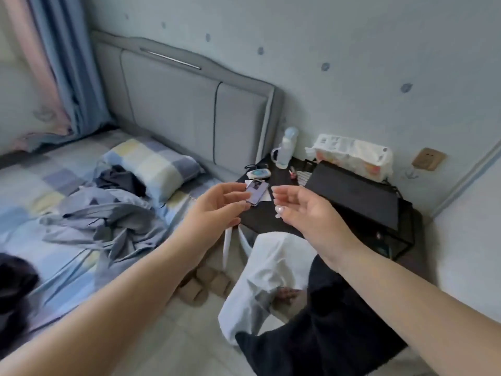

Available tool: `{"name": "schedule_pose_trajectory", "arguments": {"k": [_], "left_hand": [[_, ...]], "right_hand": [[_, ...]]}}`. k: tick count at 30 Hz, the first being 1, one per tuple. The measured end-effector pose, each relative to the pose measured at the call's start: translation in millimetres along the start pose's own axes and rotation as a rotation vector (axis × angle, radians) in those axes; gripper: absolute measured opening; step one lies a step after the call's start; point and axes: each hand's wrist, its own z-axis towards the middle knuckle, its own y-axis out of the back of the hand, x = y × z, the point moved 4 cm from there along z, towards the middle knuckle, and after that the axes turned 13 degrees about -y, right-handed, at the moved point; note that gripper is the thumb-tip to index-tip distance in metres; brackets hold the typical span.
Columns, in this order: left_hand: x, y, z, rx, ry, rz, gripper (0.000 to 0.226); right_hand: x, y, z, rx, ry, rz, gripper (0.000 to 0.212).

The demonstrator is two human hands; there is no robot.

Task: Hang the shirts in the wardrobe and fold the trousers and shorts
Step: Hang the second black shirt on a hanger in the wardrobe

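1. Reaching forward over the near edge of the dark desk, both hands are held palm-inward with nothing in them.
2. The left hand has relaxed, slightly bent fingers, released and gripping nothing; its fingertips show just in front of the phone, and whether they touch it cannot be told.
3. The right hand is likewise released, fingers loosely curled toward the left hand and apart from it.
4. The phone lies on the desk near its front-left corner, with a white paper under it.
5. Behind the phone on the desk stand a baby bottle and a small white device; to the phone's right lie a black flat case and, beyond it, a tissue pack.
6. Left of the desk, on the bed, a crumpled grey-blue shirt lies near the checked pillow, with a dark garment between shirt and pillow.
7. Another dark garment lies further along the bed, well away from the desk.
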Motion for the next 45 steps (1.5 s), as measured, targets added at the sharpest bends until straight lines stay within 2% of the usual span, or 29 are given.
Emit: {"name": "schedule_pose_trajectory", "arguments": {"k": [7,14,17,24,27,32,38,45], "left_hand": [[42,219,-76,-0.327,0.162,0.119,0.024],[72,361,-160,-0.671,0.338,0.142,0.020],[80,404,-189,-0.815,0.364,0.136,0.019],[105,463,-221,-1.059,0.488,0.094,0.021],[115,486,-232,-1.224,0.561,0.039,0.020],[128,517,-244,-1.429,0.580,-0.019,0.015],[158,541,-252,-1.521,0.676,-0.098,0.012],[237,625,-266,-1.392,0.817,-0.101,0.014]], "right_hand": [[3,-234,46,0.414,-0.039,-0.012,0.034],[14,-399,72,0.704,-0.083,-0.007,0.033],[21,-461,81,0.850,-0.085,-0.091,0.034],[17,-561,115,1.062,-0.104,-0.230,0.038],[10,-593,135,1.135,-0.156,-0.298,0.038],[-5,-657,172,1.210,-0.216,-0.408,0.032],[-36,-714,193,1.214,-0.319,-0.506,0.026],[-114,-826,204,1.216,-0.344,-0.667,0.022]]}}
